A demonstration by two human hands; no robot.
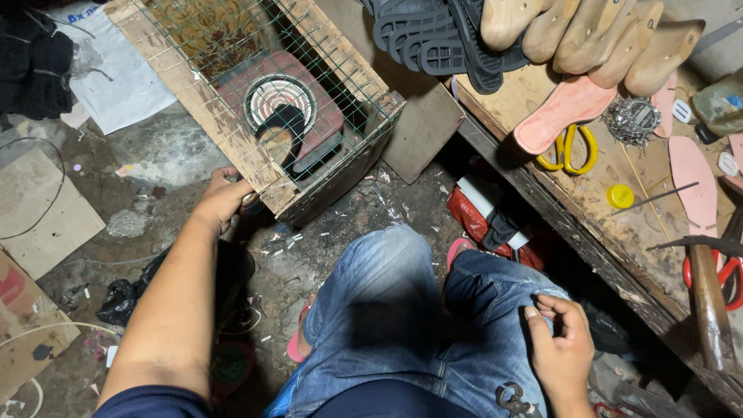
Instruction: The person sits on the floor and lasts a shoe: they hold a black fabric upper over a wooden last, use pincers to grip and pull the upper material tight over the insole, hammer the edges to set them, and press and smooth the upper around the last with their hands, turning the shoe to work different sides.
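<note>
My left hand (pixel 223 200) reaches forward and grips the near corner of a wooden crate (pixel 232 131) topped with wire mesh. Inside the crate sits a round coil heater (pixel 280 99) with a dark shoe sole (pixel 282 128) lying on it. My right hand (pixel 559 340) rests on my right knee, fingers curled against the blue jeans (pixel 402 325), holding nothing that I can see.
A low workbench (pixel 604 224) at the right carries pink insoles, yellow-handled scissors (pixel 571 149), a yellow cap, a hammer (pixel 708 294) and wooden shoe lasts (pixel 588 35). Black soles (pixel 433 39) are stacked behind. Cardboard and scraps litter the floor at the left.
</note>
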